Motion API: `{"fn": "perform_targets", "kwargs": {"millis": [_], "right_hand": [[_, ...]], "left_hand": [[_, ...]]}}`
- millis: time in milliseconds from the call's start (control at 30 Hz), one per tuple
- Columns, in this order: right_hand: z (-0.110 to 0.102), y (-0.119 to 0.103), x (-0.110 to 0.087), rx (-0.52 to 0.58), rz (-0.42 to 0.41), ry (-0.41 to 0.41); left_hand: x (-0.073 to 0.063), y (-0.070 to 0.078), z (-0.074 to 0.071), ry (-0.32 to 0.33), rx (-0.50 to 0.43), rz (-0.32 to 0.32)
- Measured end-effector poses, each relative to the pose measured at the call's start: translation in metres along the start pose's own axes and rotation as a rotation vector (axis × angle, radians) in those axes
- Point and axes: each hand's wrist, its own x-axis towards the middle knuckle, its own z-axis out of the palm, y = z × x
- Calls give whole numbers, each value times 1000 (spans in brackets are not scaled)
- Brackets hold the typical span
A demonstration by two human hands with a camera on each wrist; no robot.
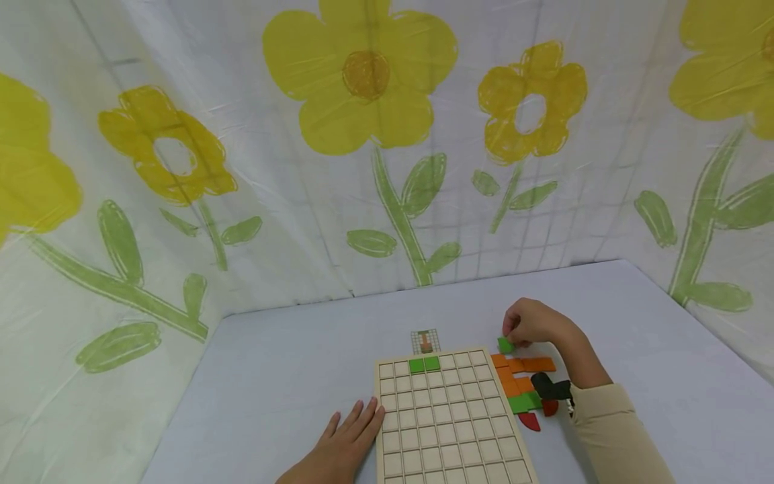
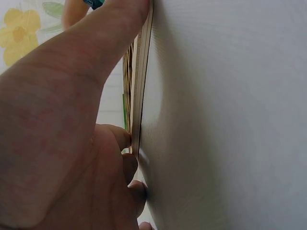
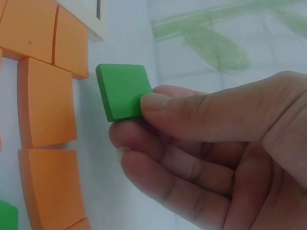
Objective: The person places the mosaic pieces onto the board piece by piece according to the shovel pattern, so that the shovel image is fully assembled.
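Observation:
My right hand (image 1: 535,324) pinches a green square tile (image 3: 122,91) by one corner between thumb and fingers, just beyond the top right corner of a wooden grid board (image 1: 427,437). My left hand (image 1: 347,440) lies at the board's left side, its extended fingers touching the frame. In the left wrist view, fingertips (image 2: 129,165) meet the board's edge. Two green tiles (image 1: 424,364) sit side by side in the top row of the grid. The board's near end is cut off in the head view.
Orange tiles (image 1: 514,384) lie loosely grouped along the board's right side, with green pieces (image 1: 525,402) and red curved pieces (image 1: 529,422) nearer me. A small pattern card (image 1: 425,341) lies beyond the board. Behind the white table (image 1: 290,363) hangs a flowered curtain (image 1: 290,222).

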Motion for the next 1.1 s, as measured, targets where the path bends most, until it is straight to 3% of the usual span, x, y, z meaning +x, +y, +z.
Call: {"fn": "perform_targets", "kwargs": {"millis": [533,1100], "right_hand": [[10,-8,6,95,-9,-24],[22,-14,14,126,-46,-54]], "left_hand": [[0,0,0,-14,-18,-15],[-1,1,0,8,0,-4]]}}
